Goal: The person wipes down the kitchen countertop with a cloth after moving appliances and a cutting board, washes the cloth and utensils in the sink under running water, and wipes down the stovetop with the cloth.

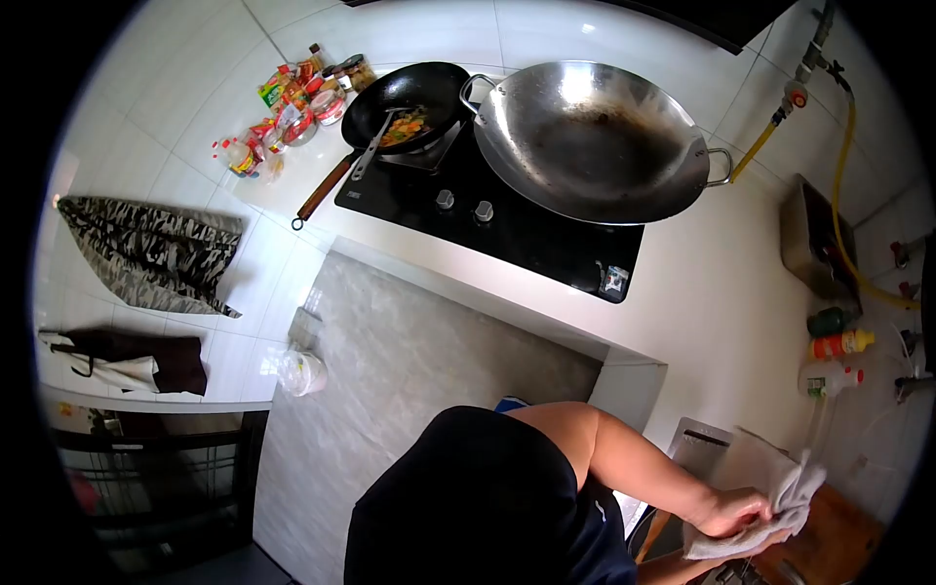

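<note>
At the lower right, over the sink area, my left hand point(733, 511) is closed on a whitish cloth point(756, 470), its fingers curled into the folds. Just below it, my right hand point(770, 542) is against the same cloth from underneath, and most of its fingers are hidden by the fabric. The cloth is bunched at the hands and spreads out above them. A metal sink edge point(704, 431) shows beside the cloth. Behind my hands leans or lies a brown wooden board point(843, 531), partly covered.
A large steel wok point(595, 146) and a black frying pan point(366, 112) with food and a spatula point(372, 146) stand on the black stove point(546, 244). Bottles point(840, 343) line the right wall. Seasoning packs and jars point(297, 122) crowd the far left counter. A plastic-wrapped tub point(304, 372) sits on the floor.
</note>
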Tool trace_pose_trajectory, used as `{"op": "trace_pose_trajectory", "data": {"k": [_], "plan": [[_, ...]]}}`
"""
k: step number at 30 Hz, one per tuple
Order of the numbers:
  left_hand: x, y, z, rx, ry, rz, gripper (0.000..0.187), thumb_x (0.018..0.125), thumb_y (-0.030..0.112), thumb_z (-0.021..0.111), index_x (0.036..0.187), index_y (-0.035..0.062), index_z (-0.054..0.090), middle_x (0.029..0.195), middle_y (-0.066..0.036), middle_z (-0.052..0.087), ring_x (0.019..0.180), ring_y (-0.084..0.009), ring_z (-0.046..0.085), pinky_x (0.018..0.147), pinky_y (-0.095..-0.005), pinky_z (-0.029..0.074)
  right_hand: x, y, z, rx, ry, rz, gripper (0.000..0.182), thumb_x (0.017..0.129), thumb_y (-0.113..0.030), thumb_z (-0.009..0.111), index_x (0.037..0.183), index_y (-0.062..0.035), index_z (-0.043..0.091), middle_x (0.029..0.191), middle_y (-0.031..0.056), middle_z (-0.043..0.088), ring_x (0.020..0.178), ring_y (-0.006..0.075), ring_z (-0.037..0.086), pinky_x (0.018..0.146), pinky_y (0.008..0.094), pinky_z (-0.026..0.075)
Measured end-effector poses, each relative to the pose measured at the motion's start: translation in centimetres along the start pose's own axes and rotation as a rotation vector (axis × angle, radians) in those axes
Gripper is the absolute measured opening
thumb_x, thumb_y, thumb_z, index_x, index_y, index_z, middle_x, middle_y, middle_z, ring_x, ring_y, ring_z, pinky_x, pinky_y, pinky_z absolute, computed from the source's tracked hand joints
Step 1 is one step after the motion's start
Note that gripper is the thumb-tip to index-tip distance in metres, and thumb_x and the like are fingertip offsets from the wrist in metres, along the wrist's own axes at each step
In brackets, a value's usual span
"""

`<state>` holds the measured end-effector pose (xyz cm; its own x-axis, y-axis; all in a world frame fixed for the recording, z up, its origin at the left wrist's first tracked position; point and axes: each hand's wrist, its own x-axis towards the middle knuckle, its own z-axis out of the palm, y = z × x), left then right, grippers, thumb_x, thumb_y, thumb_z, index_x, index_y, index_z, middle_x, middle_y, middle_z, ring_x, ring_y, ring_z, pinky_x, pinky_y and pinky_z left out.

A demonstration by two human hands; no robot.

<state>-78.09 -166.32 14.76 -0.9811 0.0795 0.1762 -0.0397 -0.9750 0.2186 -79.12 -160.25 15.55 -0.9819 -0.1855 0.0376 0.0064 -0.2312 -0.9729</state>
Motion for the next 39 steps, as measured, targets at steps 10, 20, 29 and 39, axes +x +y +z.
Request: {"op": "trace_pose_trajectory", "data": {"k": [10, 20, 29, 39], "plan": [[-4.3, 4.0, 0.4, 0.959, 0.083, 0.367, 0.045, 0.082, 0.024, 0.061, 0.12, 0.0019, 0.049, 0.109, -0.012, 0.056, 0.099, -0.0219, 0.055, 0.082, -0.034, 0.046, 1.0, -4.4, 0.6, 0.158, 0.085, 0.045, 0.069, 0.088, -0.055, 0.038, 0.142, -0.0124, 0.028, 0.14, 0.0137, 0.035, 0.127, 0.0303, 0.038, 0.105, 0.0488, 0.03], [-4.6, 4.8, -1.8, 0.397, 0.392, 0.124, 0.025, 0.084, 0.021, 0.063, 0.102, 0.003, 0.059, 0.094, -0.006, 0.06, 0.088, -0.0165, 0.056, 0.078, -0.0307, 0.046, -1.7, 4.9, -2.1, 0.666, -0.385, 0.48, 0.055, 0.093, -0.041, 0.042, 0.132, -0.0028, 0.041, 0.131, 0.0119, 0.047, 0.119, 0.0249, 0.046, 0.102, 0.0377, 0.035], [-5.7, 2.7, -3.8, 0.908, 0.376, 0.405, 0.017, 0.084, 0.011, 0.059, 0.096, -0.0001, 0.06, 0.091, -0.013, 0.065, 0.084, -0.022, 0.059, 0.08, -0.0343, 0.046, -6.6, 3.7, 4.6, -0.409, 0.273, -0.168, 0.052, 0.093, -0.038, 0.051, 0.122, 0.0051, 0.05, 0.119, 0.0137, 0.054, 0.104, 0.0212, 0.054, 0.093, 0.033, 0.041], [-23.5, 10.1, -3.1, 1.204, 0.375, 0.084, 0.031, 0.074, 0.018, 0.074, 0.097, -0.0011, 0.066, 0.09, -0.012, 0.066, 0.08, -0.0153, 0.063, 0.072, -0.0287, 0.049, -5.2, 3.7, 0.0, -0.784, -0.591, 0.174, 0.054, 0.096, -0.046, 0.043, 0.095, 0.0058, 0.059, 0.079, 0.0091, 0.063, 0.069, 0.0138, 0.056, 0.064, 0.0286, 0.044]]}}
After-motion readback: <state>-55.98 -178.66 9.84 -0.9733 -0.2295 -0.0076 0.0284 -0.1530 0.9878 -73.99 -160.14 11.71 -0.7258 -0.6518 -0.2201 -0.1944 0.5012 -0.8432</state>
